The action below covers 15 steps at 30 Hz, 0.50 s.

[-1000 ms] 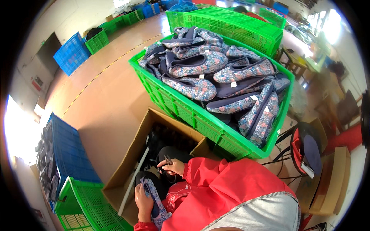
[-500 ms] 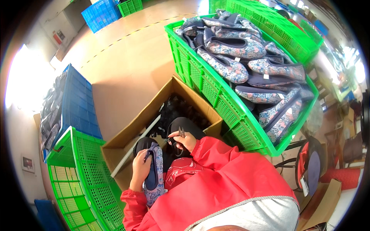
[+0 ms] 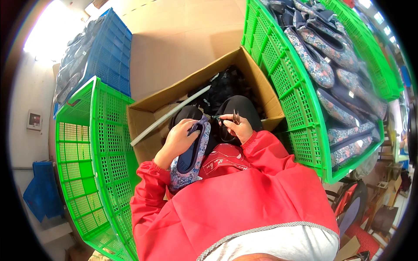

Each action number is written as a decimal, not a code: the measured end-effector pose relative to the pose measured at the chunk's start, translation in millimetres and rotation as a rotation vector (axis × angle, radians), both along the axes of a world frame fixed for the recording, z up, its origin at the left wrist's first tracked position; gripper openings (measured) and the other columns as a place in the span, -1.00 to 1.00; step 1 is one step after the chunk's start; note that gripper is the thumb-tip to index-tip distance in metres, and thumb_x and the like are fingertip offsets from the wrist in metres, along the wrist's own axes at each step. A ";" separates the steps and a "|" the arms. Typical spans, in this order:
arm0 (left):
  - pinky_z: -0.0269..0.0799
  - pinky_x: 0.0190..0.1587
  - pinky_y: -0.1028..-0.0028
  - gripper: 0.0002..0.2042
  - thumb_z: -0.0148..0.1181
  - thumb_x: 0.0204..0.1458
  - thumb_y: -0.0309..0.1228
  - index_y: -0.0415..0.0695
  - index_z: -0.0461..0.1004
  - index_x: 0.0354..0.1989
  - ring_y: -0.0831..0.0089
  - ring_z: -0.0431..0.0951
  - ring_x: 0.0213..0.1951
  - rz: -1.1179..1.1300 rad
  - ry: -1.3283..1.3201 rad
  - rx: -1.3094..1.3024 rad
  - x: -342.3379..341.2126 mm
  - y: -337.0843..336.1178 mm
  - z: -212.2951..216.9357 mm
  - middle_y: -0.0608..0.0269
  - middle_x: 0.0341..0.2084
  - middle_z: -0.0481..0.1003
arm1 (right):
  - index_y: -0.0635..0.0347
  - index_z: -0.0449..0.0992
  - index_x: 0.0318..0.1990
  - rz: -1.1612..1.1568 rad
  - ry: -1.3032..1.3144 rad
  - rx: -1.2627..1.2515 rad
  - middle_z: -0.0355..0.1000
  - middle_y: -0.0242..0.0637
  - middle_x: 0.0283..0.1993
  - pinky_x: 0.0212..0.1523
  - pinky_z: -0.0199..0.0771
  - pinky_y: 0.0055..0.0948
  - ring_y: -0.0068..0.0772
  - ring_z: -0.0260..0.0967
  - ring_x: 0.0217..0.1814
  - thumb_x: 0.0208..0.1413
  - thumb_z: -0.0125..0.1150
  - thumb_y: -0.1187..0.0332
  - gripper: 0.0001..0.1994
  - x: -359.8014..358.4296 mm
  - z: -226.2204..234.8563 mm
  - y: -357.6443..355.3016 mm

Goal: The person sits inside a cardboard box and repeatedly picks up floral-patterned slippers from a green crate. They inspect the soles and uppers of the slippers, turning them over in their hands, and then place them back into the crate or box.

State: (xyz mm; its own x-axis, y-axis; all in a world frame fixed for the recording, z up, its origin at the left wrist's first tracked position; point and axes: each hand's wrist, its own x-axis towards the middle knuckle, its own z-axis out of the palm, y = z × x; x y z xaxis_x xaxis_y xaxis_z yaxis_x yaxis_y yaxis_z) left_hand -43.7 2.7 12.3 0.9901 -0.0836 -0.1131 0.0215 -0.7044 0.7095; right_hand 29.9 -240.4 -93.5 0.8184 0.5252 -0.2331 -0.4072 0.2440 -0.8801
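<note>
My left hand (image 3: 177,141) is closed on a slip-on shoe (image 3: 205,138) with a blue floral upper and a dark navy lining. The shoe lies tilted over my lap, its opening facing up, with my fingertips inside the rim near its far end. In my right hand (image 3: 240,130) is a pair of small scissors (image 3: 236,116), its pointed dark blades sticking up past my fingers. Thumb and forefinger of this hand are pinched together just right of the shoe's far end; whatever is between them is too small to make out.
Over my knees stands an open cardboard box (image 3: 167,96) holding dark scraps (image 3: 222,89), with a white tube (image 3: 170,116) across it. A green crate (image 3: 289,93) heaped with floral shoes (image 3: 324,71) is at right. Another green crate (image 3: 112,148) and a blue crate (image 3: 117,54) stand left.
The whole view has shifted, so the shoe and hands appear higher and farther right. My right hand with the scissors has come closer to the shoe's far end. My left hand still holds the shoe.
</note>
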 end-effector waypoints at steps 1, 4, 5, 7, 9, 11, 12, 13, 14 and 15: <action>0.47 -0.05 0.37 -0.65 0.18 0.05 -0.44 -0.22 0.48 0.04 0.20 0.53 -0.09 -0.005 0.023 0.006 1.8 -0.1 3.8 0.08 -0.02 0.47 | 0.17 0.53 0.04 0.009 -0.003 -0.021 0.54 -0.42 -0.26 -0.54 0.15 -0.73 -0.76 0.22 -0.52 0.22 0.20 0.37 -0.74 -0.6 1.4 2.4; 0.48 -0.04 0.38 -0.65 0.19 0.05 -0.43 -0.21 0.48 0.04 0.21 0.53 -0.09 -0.020 0.006 -0.023 8.4 2.3 3.7 0.09 -0.03 0.46 | 0.14 0.54 0.04 0.008 -0.011 -0.074 0.52 -0.48 -0.29 -0.54 0.13 -0.73 -0.79 0.19 -0.52 0.19 0.26 0.34 -0.72 -1.7 10.0 7.2; 0.49 -0.04 0.39 -0.65 0.20 0.05 -0.43 -0.22 0.48 0.04 0.22 0.53 -0.10 -0.020 -0.028 -0.034 8.9 3.5 1.0 0.09 -0.04 0.46 | 0.14 0.55 0.03 0.013 -0.017 -0.102 0.51 -0.50 -0.31 -0.53 0.13 -0.73 -0.79 0.17 -0.52 0.18 0.27 0.34 -0.72 -2.1 12.6 8.7; 0.50 -0.05 0.39 -0.67 0.20 0.04 -0.45 -0.22 0.50 0.02 0.25 0.53 -0.09 -0.004 -0.010 -0.044 10.4 3.3 1.6 0.10 -0.06 0.46 | 0.12 0.56 0.02 0.018 -0.030 -0.158 0.49 -0.54 -0.33 -0.53 0.11 -0.72 -0.81 0.15 -0.52 0.16 0.29 0.34 -0.72 -2.8 16.1 12.1; 0.51 -0.05 0.40 -0.68 0.21 0.04 -0.48 -0.24 0.51 0.00 0.29 0.53 -0.09 0.011 0.001 -0.071 12.2 2.6 1.1 0.11 -0.08 0.46 | 0.12 0.57 0.01 0.006 -0.030 -0.126 0.47 -0.57 -0.35 -0.52 0.11 -0.72 -0.82 0.13 -0.52 0.15 0.30 0.34 -0.73 -3.5 17.5 17.5; 0.51 -0.05 0.42 -0.68 0.22 0.02 -0.51 -0.26 0.52 -0.01 0.34 0.53 -0.08 0.030 0.013 -0.113 11.0 2.6 -0.2 0.13 -0.10 0.46 | 0.13 0.56 0.00 0.008 -0.015 -0.120 0.49 -0.55 -0.34 -0.52 0.13 -0.72 -0.81 0.13 -0.53 0.17 0.28 0.35 -0.74 -4.8 22.2 21.1; 0.51 -0.05 0.39 -0.68 0.24 0.01 -0.46 -0.23 0.53 -0.02 0.30 0.54 -0.08 0.046 0.018 -0.158 11.7 3.1 -1.4 0.12 -0.10 0.47 | 0.13 0.56 0.00 0.010 -0.017 -0.112 0.50 -0.53 -0.33 -0.51 0.14 -0.72 -0.80 0.14 -0.53 0.18 0.27 0.35 -0.75 -4.0 25.0 21.6; 0.51 -0.04 0.37 -0.67 0.26 0.00 -0.42 -0.21 0.54 -0.03 0.25 0.54 -0.09 0.064 0.026 -0.204 10.8 3.6 -3.6 0.12 -0.11 0.48 | 0.13 0.56 0.00 0.013 -0.016 -0.105 0.51 -0.52 -0.32 -0.51 0.15 -0.72 -0.80 0.15 -0.53 0.18 0.25 0.35 -0.75 -4.6 27.1 21.7; 0.50 -0.04 0.35 -0.66 0.29 -0.01 -0.37 -0.18 0.55 -0.04 0.21 0.55 -0.09 0.082 0.034 -0.249 10.0 3.9 -5.1 0.11 -0.11 0.49 | 0.14 0.56 0.00 0.017 -0.015 -0.097 0.52 -0.51 -0.31 -0.50 0.16 -0.72 -0.79 0.15 -0.52 0.19 0.24 0.35 -0.76 -5.0 28.9 21.7; 0.51 -0.04 0.36 -0.67 0.29 -0.01 -0.38 -0.19 0.55 -0.04 0.23 0.55 -0.10 0.096 0.056 -0.275 9.6 3.8 -5.7 0.11 -0.12 0.50 | 0.14 0.55 0.00 0.022 -0.031 -0.100 0.52 -0.49 -0.30 -0.49 0.17 -0.72 -0.79 0.16 -0.51 0.20 0.22 0.34 -0.76 -4.7 30.3 21.1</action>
State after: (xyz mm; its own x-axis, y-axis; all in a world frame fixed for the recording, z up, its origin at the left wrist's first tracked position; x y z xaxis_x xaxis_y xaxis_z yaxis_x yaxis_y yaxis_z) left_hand -34.1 6.5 6.6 0.9878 -0.0254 -0.1539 0.1231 -0.4788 0.8693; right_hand 25.2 -219.2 -63.3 0.8145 0.5186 -0.2600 -0.3836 0.1452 -0.9120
